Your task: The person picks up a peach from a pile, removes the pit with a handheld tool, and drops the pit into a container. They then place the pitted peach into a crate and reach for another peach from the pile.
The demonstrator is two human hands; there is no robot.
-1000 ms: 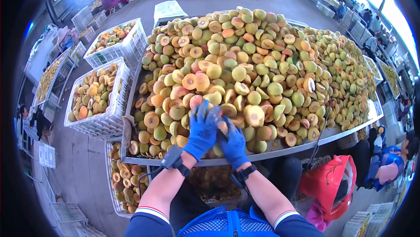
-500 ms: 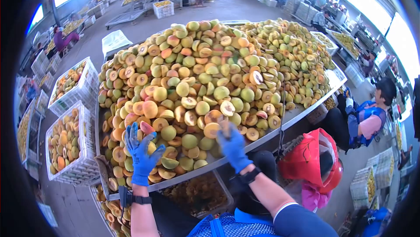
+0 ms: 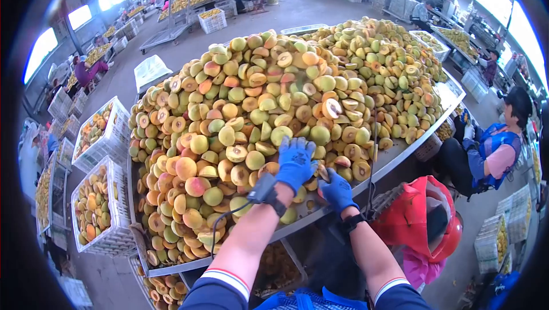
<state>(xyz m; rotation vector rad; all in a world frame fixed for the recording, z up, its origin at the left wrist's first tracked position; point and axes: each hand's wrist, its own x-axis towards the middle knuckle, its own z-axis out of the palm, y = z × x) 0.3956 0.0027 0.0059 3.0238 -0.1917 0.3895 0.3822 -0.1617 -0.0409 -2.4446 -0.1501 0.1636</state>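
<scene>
1. Head view: handling loose fruit [image 3: 213,197], apparently, heaped on the metal counter [image 3: 394,152].
2. Spreading left hand [image 3: 295,163] over the heap, hold unclear; pinching a cut piece [image 3: 323,174] in right hand [image 3: 337,190], seemingly.
3. Calling for light finger pressure, probably.
4. Showing smooth green-orange skins, moist-looking flesh, rounded halves.

Fruit [image 3: 214,197], centre: green and yellow to orange, some blushed red; cut faces orange, several with brown middles. Left glove [image 3: 295,164] and right glove [image 3: 337,191]: blue. Wristbands [image 3: 277,202]: black. Sleeves [image 3: 213,294], 5 and 7 o'clock: navy, cuffs striped white and red. Rim [image 3: 413,147]: grey. Crates [image 3: 117,240], 9 o'clock: white, lattice-patterned. Bag [image 3: 407,213], 4 o'clock: red. Cloth [image 3: 420,269], below it: pink. Co-worker's vest [image 3: 500,144], 3 o'clock: blue; sleeve [image 3: 498,161]: pink. Floor [image 3: 128,75], 10 o'clock: grey.
</scene>
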